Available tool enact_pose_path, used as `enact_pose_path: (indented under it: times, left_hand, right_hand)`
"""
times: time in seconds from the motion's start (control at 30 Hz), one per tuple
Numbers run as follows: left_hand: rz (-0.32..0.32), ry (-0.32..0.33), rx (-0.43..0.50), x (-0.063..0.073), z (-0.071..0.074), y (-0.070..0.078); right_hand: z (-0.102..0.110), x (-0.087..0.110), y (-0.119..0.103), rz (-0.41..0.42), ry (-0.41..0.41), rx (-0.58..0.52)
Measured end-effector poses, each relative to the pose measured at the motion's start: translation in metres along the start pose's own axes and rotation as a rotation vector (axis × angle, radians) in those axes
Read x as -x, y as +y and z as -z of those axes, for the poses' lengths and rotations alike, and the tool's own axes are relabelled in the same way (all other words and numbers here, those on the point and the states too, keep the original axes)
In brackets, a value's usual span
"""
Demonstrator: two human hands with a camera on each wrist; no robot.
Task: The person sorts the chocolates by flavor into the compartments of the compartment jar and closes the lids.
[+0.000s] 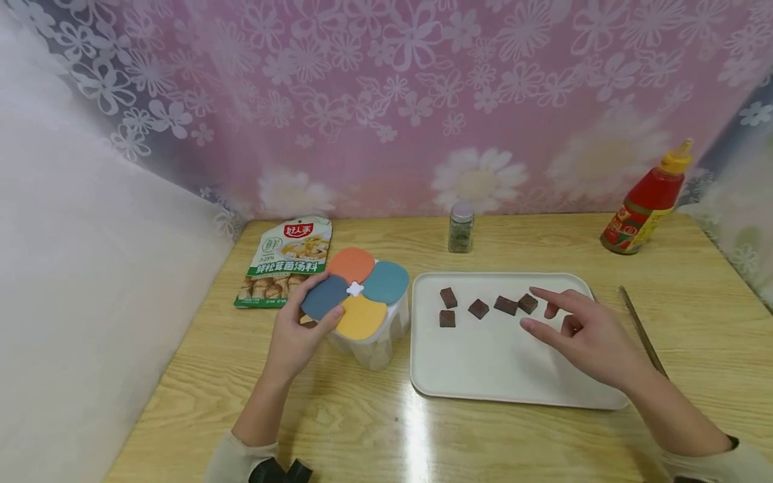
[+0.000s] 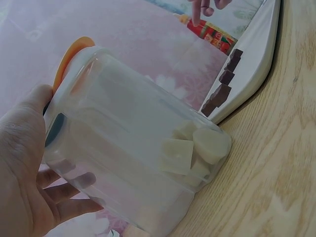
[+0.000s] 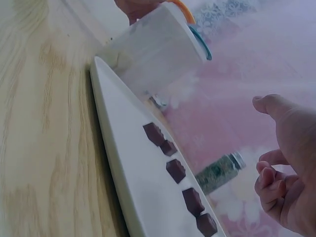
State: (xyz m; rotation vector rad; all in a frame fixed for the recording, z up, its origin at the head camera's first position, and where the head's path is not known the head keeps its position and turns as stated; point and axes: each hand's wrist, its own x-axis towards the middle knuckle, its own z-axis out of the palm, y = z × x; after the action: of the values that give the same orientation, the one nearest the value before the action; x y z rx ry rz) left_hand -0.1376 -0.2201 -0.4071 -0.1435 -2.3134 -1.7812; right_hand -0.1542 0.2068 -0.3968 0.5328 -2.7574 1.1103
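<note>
My left hand (image 1: 297,335) grips a clear plastic storage container (image 1: 374,352) near its top, thumb on the lid and fingers round the side. Four petal flaps, orange, teal, yellow (image 1: 361,318) and navy, cover the container. Pale chunky pieces (image 2: 177,155) lie at its bottom in the left wrist view. Over the right part of a white tray (image 1: 501,365) hovers my right hand (image 1: 582,332), holding nothing, index finger and thumb extended and apart, the other fingers bent. Several dark brown chocolate-like cubes (image 1: 479,308) lie on the tray, the rightmost close to that index fingertip.
Behind the container lies a green and white food packet (image 1: 290,258). A small glass spice jar (image 1: 461,228) stands behind the tray. Far right is a red sauce bottle (image 1: 646,204) with a yellow cap. A thin metal utensil (image 1: 643,332) lies right of the tray.
</note>
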Motion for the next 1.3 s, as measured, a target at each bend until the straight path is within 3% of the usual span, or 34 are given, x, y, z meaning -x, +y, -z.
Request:
enact_pose_path:
  times: [0.37, 0.93, 1.3]
  left_hand:
    - [-0.007, 0.001, -0.003, 0.0, -0.001, 0.001]
    - [-0.01, -0.007, 0.01, -0.003, -0.001, -0.001]
    - [-0.016, 0.002, 0.004, -0.001, -0.001, -0.002]
  right_hand:
    - [-0.029, -0.024, -0.04, 0.031, -0.107, -0.092]
    - [-0.074, -0.054, -0.095, 0.167, -0.22, -0.335]
    - [-0.096, -0.067, -0.117, 0.122, -0.24, -0.343]
